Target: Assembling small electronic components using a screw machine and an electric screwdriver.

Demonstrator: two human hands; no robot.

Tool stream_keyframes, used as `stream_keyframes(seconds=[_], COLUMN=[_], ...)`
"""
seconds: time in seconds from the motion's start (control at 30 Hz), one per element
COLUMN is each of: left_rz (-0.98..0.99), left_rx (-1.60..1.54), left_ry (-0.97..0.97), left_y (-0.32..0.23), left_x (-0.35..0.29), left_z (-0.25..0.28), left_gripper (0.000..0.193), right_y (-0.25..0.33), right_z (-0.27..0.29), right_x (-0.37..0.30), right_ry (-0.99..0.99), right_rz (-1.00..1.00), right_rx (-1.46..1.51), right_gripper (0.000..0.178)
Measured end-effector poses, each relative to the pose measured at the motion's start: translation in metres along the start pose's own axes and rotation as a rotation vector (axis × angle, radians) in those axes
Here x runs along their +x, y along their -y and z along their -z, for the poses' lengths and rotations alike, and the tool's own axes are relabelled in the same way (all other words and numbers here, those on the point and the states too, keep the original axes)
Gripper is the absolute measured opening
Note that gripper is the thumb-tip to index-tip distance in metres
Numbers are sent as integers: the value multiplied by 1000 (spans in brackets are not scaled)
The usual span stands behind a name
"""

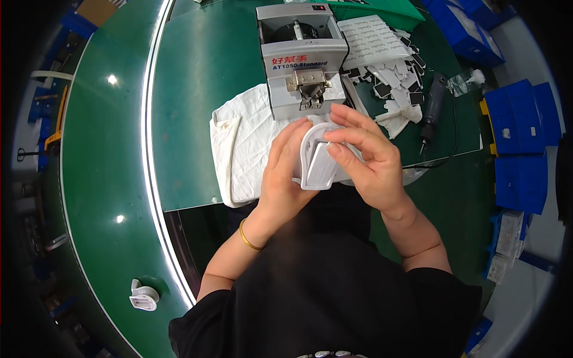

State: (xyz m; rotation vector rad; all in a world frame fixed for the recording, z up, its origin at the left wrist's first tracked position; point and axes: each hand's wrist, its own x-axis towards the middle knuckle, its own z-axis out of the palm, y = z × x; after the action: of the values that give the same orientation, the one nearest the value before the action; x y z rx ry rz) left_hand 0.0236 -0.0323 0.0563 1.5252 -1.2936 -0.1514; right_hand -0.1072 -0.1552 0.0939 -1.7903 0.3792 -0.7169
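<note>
A white plastic housing point(319, 171) with a rounded upper end and a recessed rectangular face is held up in front of my body. My left hand point(279, 184) is closed round its left side, with a gold bangle on that wrist. On the right, my right hand point(381, 170) has thumb and forefinger pressed together at the housing's upper edge, the other fingers raised. Whether a small piece sits between those fingertips is hidden. Just beyond my hands stands a grey tape dispenser point(280, 83) with a metal outlet at its front.
A folded white cloth point(250, 143) lies on the green table. To the right are loose black-and-white pieces point(397, 83), a printed white sheet point(370, 42) and a corded electric screwdriver point(434, 104). Another white plastic part point(144, 296) rests on the left bench. Blue bins point(519, 119) stand at far right.
</note>
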Motion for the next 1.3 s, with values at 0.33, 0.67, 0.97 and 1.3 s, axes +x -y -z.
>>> stream_keyframes(seconds=[0.33,0.67,0.97,1.3], left_rz=[-90,322,11,274], left_rx=[34,-589,-203,-176], left_ry=[-96,132,250,259], left_y=[-3,-23,-11,-4], left_x=[3,0,-5,-21], left_z=[1,15,-3,7], left_gripper=[90,65,119,117], right_y=[7,1,-19,-153], right_z=[-8,-5,29,263], right_x=[-1,-7,-9,37], right_ry=[48,91,167,-562], right_rz=[-140,-250,-411,-739], right_rx=[228,449,487,-983], right_gripper=[49,66,60,61])
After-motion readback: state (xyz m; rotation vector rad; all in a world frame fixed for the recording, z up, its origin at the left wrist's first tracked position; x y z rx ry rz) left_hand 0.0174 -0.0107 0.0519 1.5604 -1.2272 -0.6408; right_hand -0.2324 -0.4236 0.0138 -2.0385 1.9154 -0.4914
